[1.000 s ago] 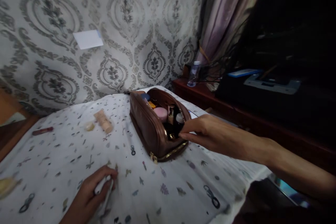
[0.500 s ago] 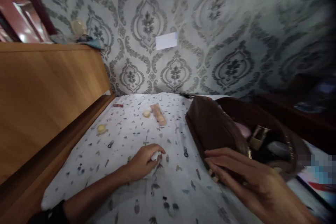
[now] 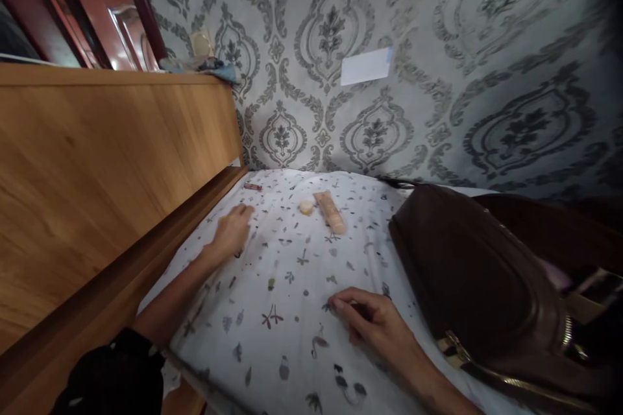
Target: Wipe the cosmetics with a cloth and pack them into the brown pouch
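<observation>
My left hand (image 3: 233,230) is over the left side of the patterned sheet (image 3: 302,298), its fingers bent down over the spot where a small yellow round jar lay. The jar is out of sight, and whatever is under the fingers is hidden. Nearer to me, my right hand (image 3: 372,318) is low over the sheet with thumb and forefinger brought together; I cannot make out anything between them. Beyond the hands lie a peach-coloured squeeze tube (image 3: 330,213) and, beside it, a small cream-coloured round pot (image 3: 306,207). A small red tube (image 3: 252,187) lies farther left.
A dark brown handbag (image 3: 467,272) with a gold zip lies on the right, several items showing in its opening. A wooden panel (image 3: 121,142) borders the left side. Behind is a patterned wall (image 3: 311,97) with a white paper (image 3: 366,67) on it.
The view has swung left. My left hand has gone to the yellow jar; the white thing it held no longer shows. My right hand has left the handbag, moved over the sheet and closed.
</observation>
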Demonstrator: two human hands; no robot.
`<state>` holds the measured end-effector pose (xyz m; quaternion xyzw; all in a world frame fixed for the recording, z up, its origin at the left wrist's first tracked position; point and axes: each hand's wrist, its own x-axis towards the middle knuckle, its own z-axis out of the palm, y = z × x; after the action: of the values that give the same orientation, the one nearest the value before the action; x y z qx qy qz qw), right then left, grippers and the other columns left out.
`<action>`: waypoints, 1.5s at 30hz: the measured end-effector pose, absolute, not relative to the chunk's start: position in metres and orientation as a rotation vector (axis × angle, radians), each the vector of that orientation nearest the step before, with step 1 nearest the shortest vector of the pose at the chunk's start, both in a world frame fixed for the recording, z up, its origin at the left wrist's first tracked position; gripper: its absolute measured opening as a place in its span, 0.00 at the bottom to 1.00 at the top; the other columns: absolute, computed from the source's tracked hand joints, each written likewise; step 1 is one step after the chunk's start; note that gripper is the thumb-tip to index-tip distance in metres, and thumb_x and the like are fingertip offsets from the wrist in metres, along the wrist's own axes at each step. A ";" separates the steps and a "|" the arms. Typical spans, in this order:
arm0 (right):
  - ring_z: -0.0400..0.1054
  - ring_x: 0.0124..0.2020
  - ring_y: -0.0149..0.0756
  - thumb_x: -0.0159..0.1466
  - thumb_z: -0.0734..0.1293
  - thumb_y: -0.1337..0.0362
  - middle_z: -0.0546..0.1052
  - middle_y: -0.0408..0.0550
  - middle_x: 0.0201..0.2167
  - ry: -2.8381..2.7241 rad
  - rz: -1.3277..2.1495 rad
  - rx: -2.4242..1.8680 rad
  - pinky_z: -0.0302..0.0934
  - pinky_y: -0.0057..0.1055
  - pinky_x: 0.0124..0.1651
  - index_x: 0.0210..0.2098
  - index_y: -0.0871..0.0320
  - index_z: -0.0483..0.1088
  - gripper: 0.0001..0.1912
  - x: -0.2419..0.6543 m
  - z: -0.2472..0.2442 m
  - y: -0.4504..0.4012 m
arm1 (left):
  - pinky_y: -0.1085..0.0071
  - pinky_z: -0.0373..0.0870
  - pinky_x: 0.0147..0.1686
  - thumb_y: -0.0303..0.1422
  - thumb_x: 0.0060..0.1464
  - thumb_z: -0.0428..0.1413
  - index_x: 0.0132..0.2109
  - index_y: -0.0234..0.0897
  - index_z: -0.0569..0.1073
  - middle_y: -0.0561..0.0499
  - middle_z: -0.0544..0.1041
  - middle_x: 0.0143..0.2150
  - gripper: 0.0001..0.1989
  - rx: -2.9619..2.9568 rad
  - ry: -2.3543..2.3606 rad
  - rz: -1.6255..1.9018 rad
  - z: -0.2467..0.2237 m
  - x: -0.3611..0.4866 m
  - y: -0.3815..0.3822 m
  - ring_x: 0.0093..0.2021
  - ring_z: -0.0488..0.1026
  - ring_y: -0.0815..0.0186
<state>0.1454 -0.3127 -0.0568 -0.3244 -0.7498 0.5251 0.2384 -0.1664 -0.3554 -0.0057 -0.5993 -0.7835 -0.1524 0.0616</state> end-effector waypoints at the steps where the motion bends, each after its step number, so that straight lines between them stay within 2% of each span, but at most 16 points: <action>1: 0.62 0.16 0.31 0.60 0.65 0.45 0.67 0.40 0.14 -2.029 1.456 -0.902 0.56 0.29 0.22 0.30 0.58 0.77 0.22 0.146 -0.060 -0.312 | 0.57 0.68 0.54 0.20 0.58 0.47 0.52 0.34 0.71 0.38 0.72 0.55 0.18 -1.740 -2.403 -0.450 -0.006 -0.180 -0.358 0.57 0.69 0.52; 5: 0.62 0.17 0.30 0.59 0.66 0.46 0.70 0.42 0.17 -1.993 1.486 -0.875 0.55 0.29 0.23 0.28 0.58 0.77 0.21 0.148 -0.067 -0.314 | 0.54 0.69 0.51 0.29 0.63 0.50 0.47 0.32 0.72 0.37 0.73 0.48 0.10 -1.601 -2.497 -0.432 -0.016 -0.213 -0.367 0.51 0.72 0.50; 10: 0.64 0.18 0.30 0.60 0.67 0.49 0.71 0.42 0.19 -1.947 1.537 -0.804 0.59 0.29 0.24 0.28 0.58 0.77 0.18 0.148 -0.067 -0.316 | 0.58 0.69 0.49 0.34 0.65 0.48 0.44 0.34 0.72 0.40 0.76 0.44 0.10 -1.756 -2.407 -0.544 -0.012 -0.195 -0.362 0.47 0.74 0.54; 12: 0.67 0.21 0.31 0.59 0.69 0.50 0.73 0.43 0.22 -1.878 1.549 -0.807 0.63 0.29 0.26 0.33 0.57 0.78 0.16 0.148 -0.068 -0.317 | 0.64 0.70 0.49 0.37 0.66 0.48 0.46 0.37 0.72 0.45 0.77 0.44 0.11 -1.923 -2.330 -0.617 -0.004 -0.165 -0.356 0.47 0.74 0.58; 14: 0.72 0.26 0.34 0.57 0.72 0.51 0.77 0.46 0.29 -1.764 1.582 -0.820 0.66 0.30 0.28 0.41 0.57 0.77 0.18 0.149 -0.068 -0.317 | 0.69 0.71 0.46 0.40 0.67 0.47 0.51 0.40 0.70 0.49 0.78 0.47 0.13 -2.111 -2.245 -0.716 0.002 -0.125 -0.352 0.46 0.75 0.62; 16: 0.75 0.33 0.37 0.56 0.74 0.52 0.78 0.50 0.41 -1.632 1.645 -0.807 0.68 0.29 0.29 0.50 0.56 0.74 0.25 0.150 -0.067 -0.317 | 0.68 0.72 0.46 0.41 0.66 0.49 0.53 0.38 0.69 0.47 0.77 0.49 0.14 -2.389 -2.067 -1.046 0.002 -0.082 -0.351 0.47 0.76 0.61; 18: 0.76 0.39 0.39 0.56 0.74 0.53 0.77 0.53 0.47 -1.528 1.715 -0.748 0.69 0.29 0.31 0.55 0.55 0.72 0.29 0.152 -0.064 -0.316 | 0.68 0.72 0.49 0.41 0.66 0.50 0.55 0.38 0.68 0.46 0.77 0.50 0.16 -2.586 -1.887 -1.205 -0.003 -0.045 -0.351 0.49 0.76 0.60; 24: 0.73 0.42 0.38 0.57 0.75 0.56 0.79 0.50 0.46 -1.375 1.884 -0.529 0.70 0.32 0.41 0.50 0.55 0.76 0.23 0.155 -0.057 -0.313 | 0.66 0.73 0.51 0.38 0.66 0.51 0.55 0.36 0.68 0.41 0.78 0.51 0.15 -2.677 -1.605 -1.405 -0.032 -0.009 -0.351 0.50 0.77 0.60; 30: 0.75 0.47 0.39 0.54 0.78 0.58 0.80 0.49 0.47 -1.382 1.938 -0.539 0.68 0.38 0.54 0.50 0.54 0.74 0.26 0.153 -0.061 -0.315 | 0.69 0.74 0.51 0.38 0.66 0.52 0.55 0.38 0.68 0.44 0.81 0.52 0.14 -2.684 -1.739 -1.630 -0.033 -0.017 -0.358 0.52 0.79 0.62; 34: 0.76 0.46 0.37 0.52 0.79 0.59 0.81 0.47 0.45 -1.400 1.873 -0.572 0.69 0.37 0.53 0.47 0.55 0.74 0.24 0.153 -0.062 -0.316 | 0.67 0.73 0.51 0.40 0.65 0.53 0.55 0.37 0.69 0.44 0.81 0.50 0.16 -2.719 -1.825 -1.747 -0.030 -0.014 -0.362 0.51 0.78 0.60; 38: 0.77 0.44 0.37 0.52 0.79 0.58 0.81 0.47 0.44 -1.433 1.852 -0.621 0.70 0.38 0.51 0.49 0.55 0.73 0.26 0.155 -0.058 -0.318 | 0.67 0.73 0.47 0.44 0.64 0.54 0.55 0.37 0.69 0.44 0.82 0.46 0.19 -2.691 -2.001 -1.929 -0.025 -0.012 -0.361 0.48 0.78 0.59; 42: 0.77 0.38 0.35 0.49 0.81 0.60 0.81 0.45 0.40 -1.465 1.869 -0.620 0.72 0.36 0.47 0.41 0.55 0.73 0.22 0.157 -0.057 -0.320 | 0.69 0.71 0.46 0.48 0.62 0.55 0.52 0.36 0.69 0.43 0.80 0.47 0.21 -2.627 -2.100 -2.157 -0.022 -0.011 -0.359 0.47 0.77 0.60; 45: 0.77 0.38 0.34 0.48 0.81 0.60 0.81 0.44 0.41 -1.464 1.878 -0.608 0.72 0.35 0.46 0.39 0.54 0.72 0.22 0.157 -0.059 -0.319 | 0.69 0.71 0.43 0.51 0.61 0.54 0.50 0.37 0.69 0.46 0.79 0.46 0.23 -2.589 -2.179 -2.152 -0.021 -0.011 -0.358 0.43 0.76 0.62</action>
<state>0.1570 -0.3187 -0.0587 -0.2331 -0.5614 0.7198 0.3354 -0.0114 -0.3584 -0.0208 -0.5858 -0.4930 -0.4869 -0.4205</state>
